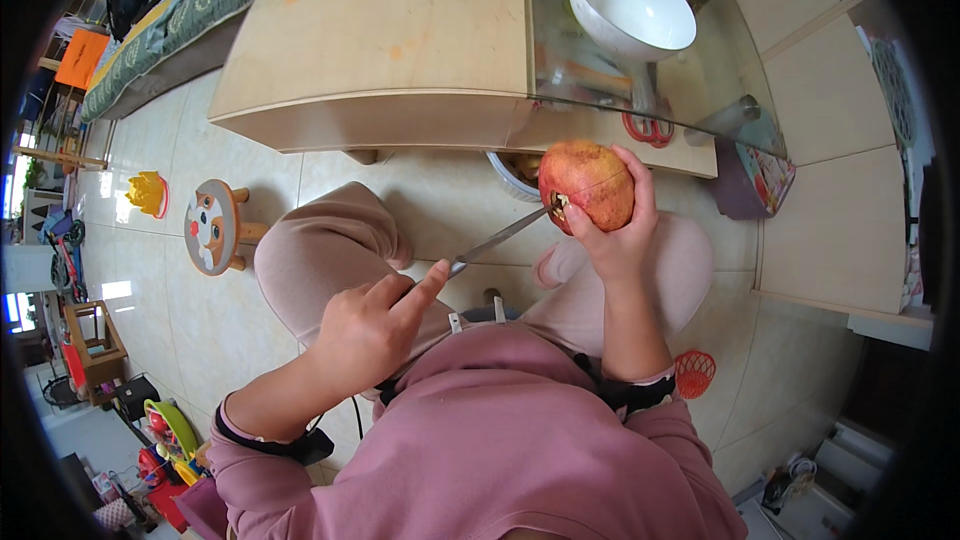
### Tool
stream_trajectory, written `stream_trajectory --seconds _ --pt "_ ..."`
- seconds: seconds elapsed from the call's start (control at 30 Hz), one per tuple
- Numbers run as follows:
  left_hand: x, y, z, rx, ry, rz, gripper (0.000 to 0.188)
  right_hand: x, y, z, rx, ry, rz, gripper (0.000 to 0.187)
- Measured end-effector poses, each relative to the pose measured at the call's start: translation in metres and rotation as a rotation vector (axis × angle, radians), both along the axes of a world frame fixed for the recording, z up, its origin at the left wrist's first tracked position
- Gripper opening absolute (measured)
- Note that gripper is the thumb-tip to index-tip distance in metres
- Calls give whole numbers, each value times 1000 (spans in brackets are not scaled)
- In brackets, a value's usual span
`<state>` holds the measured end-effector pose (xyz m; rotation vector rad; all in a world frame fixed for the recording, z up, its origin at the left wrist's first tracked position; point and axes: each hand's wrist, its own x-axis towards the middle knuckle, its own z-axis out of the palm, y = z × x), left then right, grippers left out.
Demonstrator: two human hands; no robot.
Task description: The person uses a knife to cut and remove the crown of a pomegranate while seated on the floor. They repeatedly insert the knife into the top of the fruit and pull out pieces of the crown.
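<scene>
My right hand (624,240) is wrapped round a large red-yellow pomegranate (592,178), holding it up above my lap with the thumb beside its crown end. A knife (508,236) is gripped in my left hand (372,328), the index finger stretched along toward the blade. The blade slants up to the right, and its tip meets the pomegranate at the opened crown, where pale bits show. A thin line runs across the fruit's skin. Most of the knife's handle is hidden by my left fingers.
A white bowl (632,6) stands on the glass top (560,70) of the wooden table (380,30). Red-handled scissors (650,128) lie beneath the glass. Behind the pomegranate, a pale basin (503,172) sits on the floor. A dog-patterned stool (211,228) is at left, a red mesh basket (695,373) at right.
</scene>
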<state>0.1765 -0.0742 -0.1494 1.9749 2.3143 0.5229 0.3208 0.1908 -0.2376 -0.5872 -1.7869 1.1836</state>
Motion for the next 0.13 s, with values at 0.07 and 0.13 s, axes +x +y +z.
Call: stream_trajectory --seconds 0.07,0.13 --pt "1 -1 -1 2 8 -3 63 1 -2 2 -59 2 24 77" --pt "1 -2 -1 6 14 -4 63 1 -2 5 -159 25 64 76"
